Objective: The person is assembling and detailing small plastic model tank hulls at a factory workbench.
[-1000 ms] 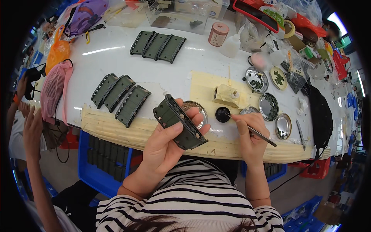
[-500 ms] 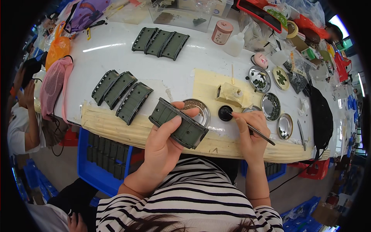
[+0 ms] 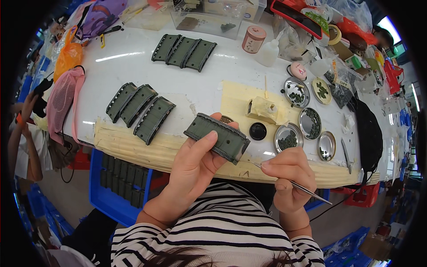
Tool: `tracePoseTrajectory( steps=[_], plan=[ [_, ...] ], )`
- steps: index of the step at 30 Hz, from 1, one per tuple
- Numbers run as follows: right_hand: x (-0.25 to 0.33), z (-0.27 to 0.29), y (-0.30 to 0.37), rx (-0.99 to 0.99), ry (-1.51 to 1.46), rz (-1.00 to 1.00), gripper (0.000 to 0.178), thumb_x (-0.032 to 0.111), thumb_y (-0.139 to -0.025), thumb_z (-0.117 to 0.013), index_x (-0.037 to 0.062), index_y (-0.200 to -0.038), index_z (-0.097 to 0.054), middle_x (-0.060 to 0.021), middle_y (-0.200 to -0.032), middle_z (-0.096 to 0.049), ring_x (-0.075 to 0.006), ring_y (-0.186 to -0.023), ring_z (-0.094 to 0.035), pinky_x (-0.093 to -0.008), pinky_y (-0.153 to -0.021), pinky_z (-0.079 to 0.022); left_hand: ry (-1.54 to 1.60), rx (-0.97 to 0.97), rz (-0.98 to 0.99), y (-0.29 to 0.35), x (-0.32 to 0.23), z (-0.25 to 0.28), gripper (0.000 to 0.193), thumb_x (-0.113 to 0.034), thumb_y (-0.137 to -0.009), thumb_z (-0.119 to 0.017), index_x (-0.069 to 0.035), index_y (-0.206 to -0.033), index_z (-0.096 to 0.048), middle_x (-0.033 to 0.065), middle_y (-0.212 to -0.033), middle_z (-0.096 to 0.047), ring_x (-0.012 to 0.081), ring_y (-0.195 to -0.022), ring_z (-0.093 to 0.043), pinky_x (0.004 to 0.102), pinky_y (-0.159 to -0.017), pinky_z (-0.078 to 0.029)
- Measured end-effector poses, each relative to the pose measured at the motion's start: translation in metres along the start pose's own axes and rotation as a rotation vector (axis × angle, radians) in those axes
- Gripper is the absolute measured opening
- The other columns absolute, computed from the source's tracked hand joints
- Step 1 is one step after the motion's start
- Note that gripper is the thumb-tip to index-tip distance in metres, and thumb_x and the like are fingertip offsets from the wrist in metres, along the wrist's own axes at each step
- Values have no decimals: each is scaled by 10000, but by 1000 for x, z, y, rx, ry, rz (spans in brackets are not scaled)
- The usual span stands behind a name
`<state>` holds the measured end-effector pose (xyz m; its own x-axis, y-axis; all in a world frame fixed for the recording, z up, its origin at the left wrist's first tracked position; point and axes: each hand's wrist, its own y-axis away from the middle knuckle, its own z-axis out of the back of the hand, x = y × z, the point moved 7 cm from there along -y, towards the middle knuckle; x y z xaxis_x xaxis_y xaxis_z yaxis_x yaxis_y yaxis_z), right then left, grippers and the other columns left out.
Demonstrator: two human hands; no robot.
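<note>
My left hand (image 3: 191, 164) holds a curved dark green plastic panel (image 3: 222, 139) with ribbed dark edges and small holes, raised above the near table edge. The thumb presses its face while the fingers pass behind it. In my right hand (image 3: 291, 180) is a slim, pointed metal tool (image 3: 311, 193), gripped like a pen. Its tip sits just right of the panel's lower right end, apart from it. Beyond the hands stand a small round black pot (image 3: 258, 125) and a metal dish (image 3: 276, 146) of tiny green pieces. Behind the panel, another dish is mostly hidden.
Similar green panels lie at the left (image 3: 153, 120) and far side (image 3: 183, 52) of the white table. More metal dishes (image 3: 309, 136), a yellow taped block (image 3: 263, 109), a squeeze bottle (image 3: 268, 53) and a pink tin (image 3: 254, 39) stand around. Below is a blue crate (image 3: 111, 209).
My right hand has drawn the tool from the black pot toward me, near the panel, uncovering the dish of green pieces. My left hand has shifted the panel slightly right.
</note>
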<state>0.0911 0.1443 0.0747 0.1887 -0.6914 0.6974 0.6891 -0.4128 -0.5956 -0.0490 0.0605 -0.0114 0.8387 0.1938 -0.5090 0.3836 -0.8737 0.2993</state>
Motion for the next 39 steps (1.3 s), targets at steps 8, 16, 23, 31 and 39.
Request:
tracePoseTrajectory(
  steps=[8, 16, 23, 31, 39],
  plan=[
    [-13, -15, 6, -34, -247, -126, 155, 98, -873, -605, -13, -946, -685, -144, -911, -645, -257, -878, -644, -310, -735, -516, 40, 13, 36, 0, 3, -1, 355, -148, -975, -473, -54, -1306, -388, 156, -1281, -512, 188, -1150, -548, 325, -942, -507],
    [-18, -18, 7, -24, -289, -177, 191, 132, -916, -585, -29, -961, -677, -156, -934, -649, -302, -957, -665, -335, -807, -533, -17, 1, 14, 0, 6, 0, 395, -188, -980, -440, -26, -1338, -394, 168, -1286, -516, 198, -1166, -544, 326, -943, -517],
    [-19, -18, 7, -20, -263, -174, 178, 122, -908, -592, -21, -966, -680, -157, -946, -662, -282, -945, -667, -317, -793, -530, -12, 5, 11, -1, 6, -1, 381, -189, -978, -448, -30, -1321, -407, 166, -1282, -519, 194, -1159, -547, 314, -944, -512],
    [-19, -18, 7, -10, -238, -181, 150, 88, -880, -610, -13, -960, -688, -153, -948, -671, -266, -937, -668, -300, -782, -526, -13, 1, 19, -2, 7, 1, 377, -185, -975, -453, -32, -1318, -409, 164, -1281, -520, 196, -1157, -548, 315, -945, -512],
    [-14, -19, 6, 32, -144, -106, 159, 17, -812, -651, -10, -963, -690, -150, -937, -661, -286, -944, -674, -299, -743, -543, 8, -2, 22, -3, 9, 2, 386, -178, -973, -453, -33, -1327, -402, 165, -1293, -510, 198, -1170, -537, 316, -961, -499]
  ],
)
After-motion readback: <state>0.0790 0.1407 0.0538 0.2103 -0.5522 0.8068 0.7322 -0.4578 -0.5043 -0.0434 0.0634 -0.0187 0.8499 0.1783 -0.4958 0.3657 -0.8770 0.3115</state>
